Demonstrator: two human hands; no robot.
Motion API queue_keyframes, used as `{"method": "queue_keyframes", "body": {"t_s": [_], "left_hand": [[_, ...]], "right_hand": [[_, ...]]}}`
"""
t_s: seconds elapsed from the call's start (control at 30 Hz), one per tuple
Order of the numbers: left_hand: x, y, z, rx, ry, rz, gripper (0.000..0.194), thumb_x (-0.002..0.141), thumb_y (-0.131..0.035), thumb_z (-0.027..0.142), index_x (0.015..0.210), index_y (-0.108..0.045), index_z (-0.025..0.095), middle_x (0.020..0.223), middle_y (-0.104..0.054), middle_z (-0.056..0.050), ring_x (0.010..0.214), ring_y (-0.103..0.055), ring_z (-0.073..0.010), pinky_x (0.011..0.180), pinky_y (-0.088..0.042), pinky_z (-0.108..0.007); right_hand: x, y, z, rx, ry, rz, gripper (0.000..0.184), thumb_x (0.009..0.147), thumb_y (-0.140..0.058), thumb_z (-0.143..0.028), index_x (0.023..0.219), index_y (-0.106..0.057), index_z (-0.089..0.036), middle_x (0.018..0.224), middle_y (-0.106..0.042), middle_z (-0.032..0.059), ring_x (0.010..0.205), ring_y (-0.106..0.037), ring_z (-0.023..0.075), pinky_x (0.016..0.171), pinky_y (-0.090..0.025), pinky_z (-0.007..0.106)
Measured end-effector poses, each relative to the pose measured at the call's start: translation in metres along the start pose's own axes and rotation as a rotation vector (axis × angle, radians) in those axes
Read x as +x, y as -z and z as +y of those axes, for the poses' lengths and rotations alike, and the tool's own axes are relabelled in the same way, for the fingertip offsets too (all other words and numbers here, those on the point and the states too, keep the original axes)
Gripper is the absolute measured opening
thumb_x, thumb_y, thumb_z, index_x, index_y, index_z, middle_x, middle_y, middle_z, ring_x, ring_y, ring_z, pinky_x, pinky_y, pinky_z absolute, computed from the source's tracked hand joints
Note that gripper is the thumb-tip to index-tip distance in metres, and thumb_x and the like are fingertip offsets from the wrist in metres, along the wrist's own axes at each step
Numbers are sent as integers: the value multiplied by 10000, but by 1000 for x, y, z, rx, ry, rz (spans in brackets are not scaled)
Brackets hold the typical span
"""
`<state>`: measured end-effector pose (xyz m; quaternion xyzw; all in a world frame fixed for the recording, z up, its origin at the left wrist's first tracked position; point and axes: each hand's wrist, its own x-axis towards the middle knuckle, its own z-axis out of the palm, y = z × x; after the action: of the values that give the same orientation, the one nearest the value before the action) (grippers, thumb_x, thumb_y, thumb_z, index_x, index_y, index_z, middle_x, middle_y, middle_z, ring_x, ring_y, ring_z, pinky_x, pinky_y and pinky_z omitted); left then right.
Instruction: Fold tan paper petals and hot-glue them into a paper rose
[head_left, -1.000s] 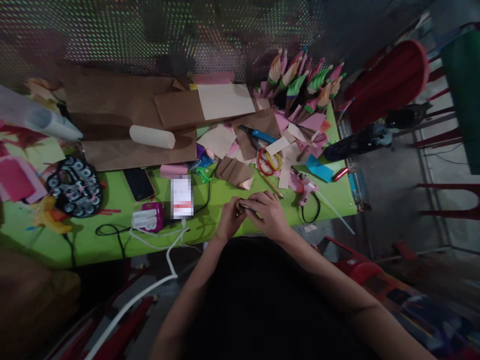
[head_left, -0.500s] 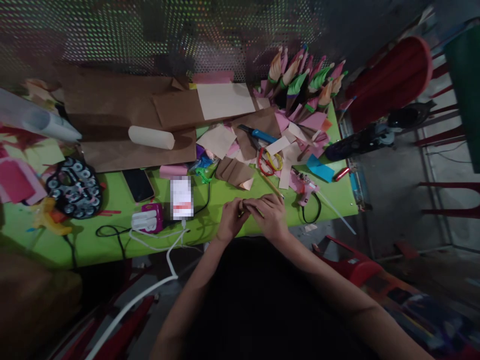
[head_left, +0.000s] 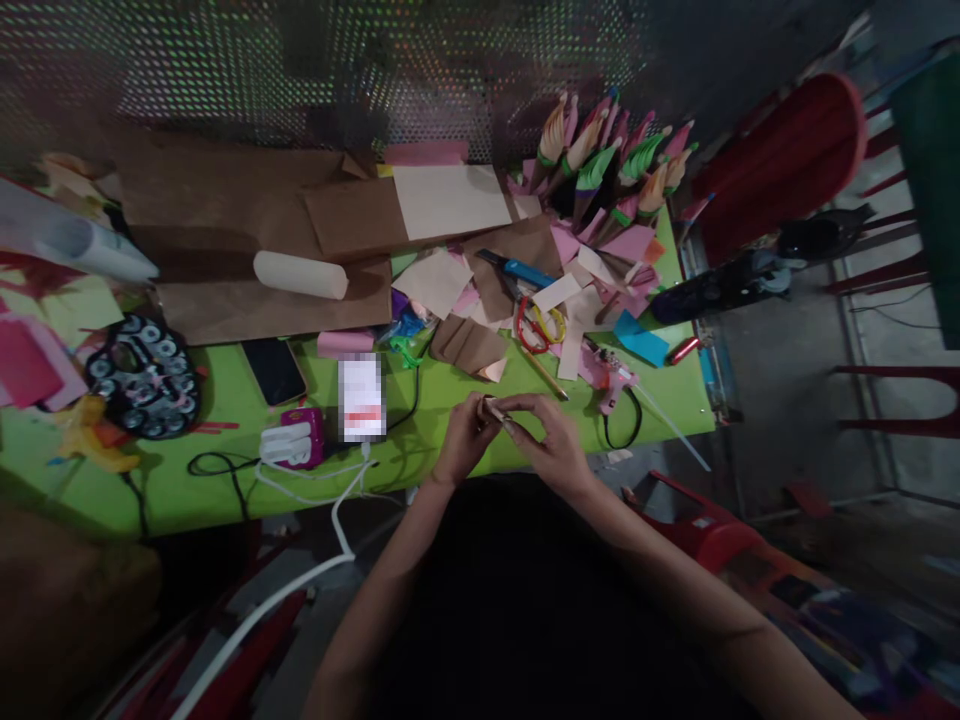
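Over the near edge of the green worktop (head_left: 225, 390), the left hand (head_left: 463, 440) curls round a small brown piece (head_left: 486, 408) while the right hand (head_left: 559, 440) pinches at it. Probably paper, it looks light and easily creased, best held lightly by its edges.

The long table top (head_left: 450, 435) is bright green. Near the middle, the flat scissors have one red handle loop (head_left: 531, 335) and one yellow handle loop (head_left: 556, 324). On the right, the small glue gun (head_left: 613, 385) is pink. On the far right, folded paper cones have pink, green and orange tips (head_left: 592, 170). The round paper roll (head_left: 300, 275) is cream.
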<state>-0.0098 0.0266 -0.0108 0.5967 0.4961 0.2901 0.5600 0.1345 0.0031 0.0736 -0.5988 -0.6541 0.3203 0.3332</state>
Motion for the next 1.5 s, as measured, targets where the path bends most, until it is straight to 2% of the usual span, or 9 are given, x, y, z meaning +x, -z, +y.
{"method": "queue_keyframes", "body": {"t_s": [0.27,0.53,0.63,0.8,0.9,1.0,1.17,1.3,1.5], "left_hand": [[3,1,3,-36,15,-11,112,819,-627,207,908,-559,197,709,-556,42,640,-491,-115,615,-387,-227],[3,0,8,346,-92,-69,126,807,-668,172,891,-580,205,739,-589,22,734,-585,-164,810,-415,-320],[2,2,6,390,-131,-90,123,819,-659,173,902,-572,198,783,-626,3,779,-618,-180,840,-416,-338],[2,4,4,420,-165,-95,184,808,-620,114,958,-548,193,844,-665,-21,813,-650,-196,825,-437,-338],[2,6,4,384,-144,-94,186,795,-615,94,940,-550,191,864,-681,-41,813,-658,-208,808,-449,-344],[1,8,8,200,-102,-82,126,823,-617,145,920,-558,198,877,-682,-41,815,-652,-196,794,-461,-329],[2,8,15,-164,-48,-76,104,842,-634,258,861,-555,192,802,-647,12,734,-592,-132,676,-445,-237],[8,6,15,-163,-29,-78,192,790,-683,276,777,-514,188,665,-544,59,620,-468,-98,595,-365,-215],[8,3,13,-89,-30,-59,203,754,-665,230,708,-470,196,594,-437,72,582,-394,-102,573,-315,-232]], "right_hand": [[-2,5,9,-154,60,49,156,941,-544,-239,1010,-683,-245,967,-734,61,932,-662,232,836,-499,390],[-5,-5,10,-267,36,83,144,949,-589,-248,888,-719,-260,846,-750,19,772,-628,200,768,-436,349],[-4,-4,5,-270,35,29,155,959,-551,-231,983,-702,-255,932,-763,21,783,-632,201,760,-429,350],[-5,0,-3,-321,107,-163,206,972,-483,-246,1113,-627,-203,1113,-731,82,910,-634,230,782,-416,373],[-9,-3,-3,-440,132,-228,243,942,-512,-232,1160,-607,-186,1010,-742,89,851,-609,247,745,-390,386],[-12,-6,-3,-497,137,-268,324,918,-538,-218,1234,-591,-170,904,-743,87,831,-594,261,742,-388,397],[-5,11,-4,-200,137,-226,332,946,-507,-217,1264,-595,-246,1036,-744,59,904,-627,227,799,-457,375],[5,24,-4,-205,226,-138,305,976,-476,-218,1233,-637,-251,1134,-722,73,1000,-644,222,874,-454,397],[4,19,-6,-490,207,-214,324,932,-551,-272,1235,-660,-233,1200,-667,103,1048,-562,281,868,-426,431]]}}
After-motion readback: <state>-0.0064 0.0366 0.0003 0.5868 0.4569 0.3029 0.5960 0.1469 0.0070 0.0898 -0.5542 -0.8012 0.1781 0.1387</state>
